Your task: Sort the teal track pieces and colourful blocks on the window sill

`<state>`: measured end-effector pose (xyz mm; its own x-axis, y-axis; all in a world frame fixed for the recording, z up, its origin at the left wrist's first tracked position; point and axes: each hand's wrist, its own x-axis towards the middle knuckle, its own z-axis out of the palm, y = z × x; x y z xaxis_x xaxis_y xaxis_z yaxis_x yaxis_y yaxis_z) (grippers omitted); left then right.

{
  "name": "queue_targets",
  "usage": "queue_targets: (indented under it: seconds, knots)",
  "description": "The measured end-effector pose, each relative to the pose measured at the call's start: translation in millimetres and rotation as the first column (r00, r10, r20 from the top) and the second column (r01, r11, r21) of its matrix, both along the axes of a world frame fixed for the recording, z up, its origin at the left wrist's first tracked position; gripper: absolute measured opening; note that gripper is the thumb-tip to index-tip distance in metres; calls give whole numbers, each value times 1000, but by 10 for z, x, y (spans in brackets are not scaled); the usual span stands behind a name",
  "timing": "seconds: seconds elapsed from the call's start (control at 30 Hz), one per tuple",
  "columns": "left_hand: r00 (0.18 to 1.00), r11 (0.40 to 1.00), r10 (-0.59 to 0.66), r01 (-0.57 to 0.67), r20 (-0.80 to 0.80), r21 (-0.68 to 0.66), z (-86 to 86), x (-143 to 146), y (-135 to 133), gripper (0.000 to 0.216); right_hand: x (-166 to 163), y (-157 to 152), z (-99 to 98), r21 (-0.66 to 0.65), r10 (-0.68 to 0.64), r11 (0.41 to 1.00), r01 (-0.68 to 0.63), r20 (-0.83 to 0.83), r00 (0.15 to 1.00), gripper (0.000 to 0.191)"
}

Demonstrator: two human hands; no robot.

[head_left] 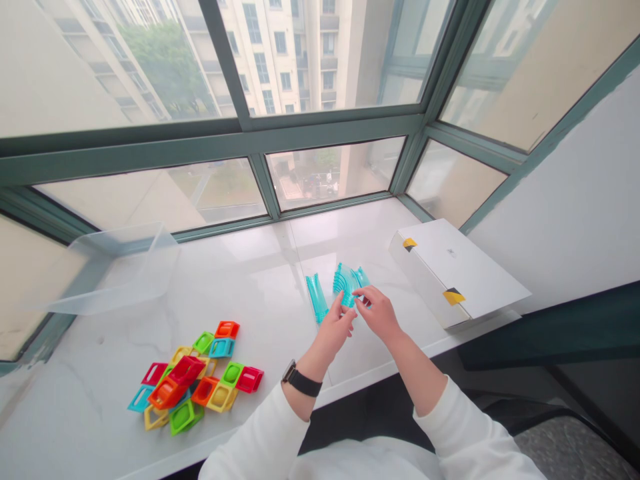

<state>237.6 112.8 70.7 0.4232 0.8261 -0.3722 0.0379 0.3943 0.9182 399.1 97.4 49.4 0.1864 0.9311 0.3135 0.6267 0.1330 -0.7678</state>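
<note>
My left hand [337, 327], with a dark watch on its wrist, has its fingers closed at the near edge of a see-through turquoise curved track piece [344, 277] with ridged arcs. From the other side, my right hand [380, 312] pinches at the same near edge, its fingertips close to those of my left. The fingers partly cover the lower part of the curve. A straight turquoise track piece [316, 297] lies just left of it on the white tabletop. Behind my right fingers another turquoise piece [361, 275] shows only in part.
Left of my arms is a pile of colourful plastic blocks [185, 380] on the white tabletop [270, 287]. A clear plastic bin [125, 267] stands at the back left by the window. A white box [460, 267] with yellow-black tape lies to the right, against the wall.
</note>
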Motion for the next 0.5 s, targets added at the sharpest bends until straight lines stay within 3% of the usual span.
queue_targets:
  seconds: [0.5]
  knots:
    - [1000,1000,3,-3,-6,2,10,-1,-11,81,24,18,-13,2,11,1000,-11,20,1000,20]
